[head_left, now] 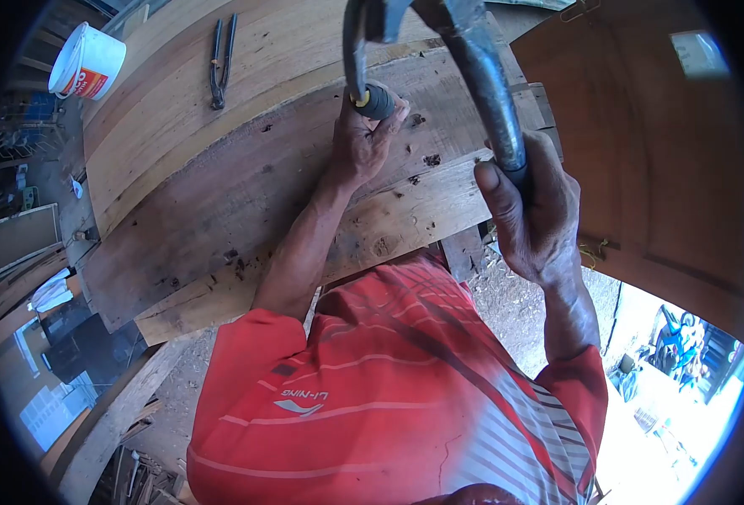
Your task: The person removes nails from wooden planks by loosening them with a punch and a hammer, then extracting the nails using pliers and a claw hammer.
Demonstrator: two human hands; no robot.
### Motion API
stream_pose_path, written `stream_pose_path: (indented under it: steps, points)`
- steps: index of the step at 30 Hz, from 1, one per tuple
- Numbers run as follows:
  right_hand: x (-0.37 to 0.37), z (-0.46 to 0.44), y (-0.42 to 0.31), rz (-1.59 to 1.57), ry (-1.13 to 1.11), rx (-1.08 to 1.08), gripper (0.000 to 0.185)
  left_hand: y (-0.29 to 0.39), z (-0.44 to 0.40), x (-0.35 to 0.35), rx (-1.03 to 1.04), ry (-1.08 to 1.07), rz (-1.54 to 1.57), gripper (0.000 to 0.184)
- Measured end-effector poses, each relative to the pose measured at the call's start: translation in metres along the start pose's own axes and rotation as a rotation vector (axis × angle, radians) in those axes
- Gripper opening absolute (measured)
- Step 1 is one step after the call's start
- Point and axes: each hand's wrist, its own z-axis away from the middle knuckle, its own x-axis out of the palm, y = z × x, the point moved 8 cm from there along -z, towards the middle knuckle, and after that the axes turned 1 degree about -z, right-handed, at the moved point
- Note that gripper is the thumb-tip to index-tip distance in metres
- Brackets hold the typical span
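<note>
In the head view, a claw hammer (pixel 494 101) with a metal shaft is raised close to the camera, its head partly cut off by the top edge. My right hand (pixel 544 206) is wrapped round its dark grip. Further left, my left hand (pixel 365 139) holds a ribbed black handle (pixel 377 102) with a yellow part at its end, over the wooden boards. The hammer's curved end passes in front of the handle's end. Whatever extends from the handle is hidden. Dark holes mark the worn board (pixel 279 151) beneath my left hand.
Long-handled pincers (pixel 220 67) lie on the wooden bench (pixel 161 93). A white bucket (pixel 94 59) with a red label stands at the upper left. A brown wooden panel (pixel 641 135) rises at the right. Timber and papers (pixel 56 412) are at the lower left.
</note>
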Motion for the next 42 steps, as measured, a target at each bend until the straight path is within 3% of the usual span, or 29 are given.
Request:
stream_pose_path:
  steps: [7,9,12,14,15,18,19,20,22,25,28,30,32,34,35,38,39,42]
  points:
    - [0.017,-0.007,0.005,0.118,-0.186,-0.031,0.031,-0.002,-0.004,0.001,-0.011,0.054,-0.004,0.033]
    - [0.006,-0.009,-0.009,0.075,-0.098,-0.063,0.032,0.002,-0.005,-0.002,0.016,0.045,-0.065,0.031]
    - [-0.005,-0.013,-0.021,-0.077,0.011,-0.133,0.033,-0.001,-0.003,-0.003,-0.104,0.045,-0.031,0.027]
    - [0.001,-0.012,-0.023,-0.061,-0.039,-0.125,0.031,-0.004,-0.005,-0.006,-0.001,0.064,-0.153,0.034]
    - [0.010,-0.012,-0.019,0.056,-0.103,-0.143,0.027,-0.005,-0.004,-0.007,0.004,0.065,-0.190,0.034]
    - [0.032,-0.018,0.010,0.339,-0.294,-0.205,0.020,-0.013,0.000,0.003,-0.023,-0.011,0.178,0.029]
    - [0.036,-0.021,0.012,0.389,-0.336,-0.224,0.020,-0.011,0.000,0.001,0.025,-0.030,-0.009,0.030]
    - [0.038,-0.022,0.012,0.439,-0.373,-0.241,0.021,-0.014,0.001,0.000,-0.001,-0.014,0.010,0.028]
    - [0.028,-0.022,-0.010,0.337,-0.312,-0.205,0.025,-0.016,0.003,-0.002,-0.053,0.021,0.049,0.026]
    - [0.006,-0.028,-0.050,0.178,-0.166,-0.135,0.024,0.006,-0.002,-0.002,-0.038,0.073,-0.162,0.030]
    - [0.008,-0.023,-0.035,0.062,-0.022,-0.291,0.022,0.002,-0.002,-0.003,0.044,0.088,-0.112,0.027]
    - [0.029,-0.018,0.000,0.342,-0.220,-0.209,0.023,-0.020,-0.011,0.009,0.099,-0.083,0.631,0.024]
    - [0.049,-0.021,0.017,0.573,-0.459,-0.243,0.024,-0.015,-0.005,0.006,0.133,-0.085,0.491,0.023]
    - [0.049,-0.030,-0.006,0.498,-0.433,-0.251,0.024,0.018,0.003,-0.001,0.134,0.067,-0.520,0.023]
    - [0.049,-0.029,-0.019,0.457,-0.435,-0.244,0.025,-0.002,0.003,0.000,0.091,-0.098,-0.544,0.032]
    - [0.031,-0.034,-0.069,0.253,-0.280,-0.305,0.025,0.015,-0.002,-0.003,-0.106,0.021,-0.099,0.036]
    - [0.029,-0.035,-0.072,0.213,-0.248,-0.295,0.025,0.014,-0.004,-0.004,-0.123,0.009,-0.117,0.035]
    - [0.040,-0.036,-0.020,0.355,-0.294,-0.233,0.025,-0.006,-0.002,-0.001,-0.126,0.000,0.073,0.035]
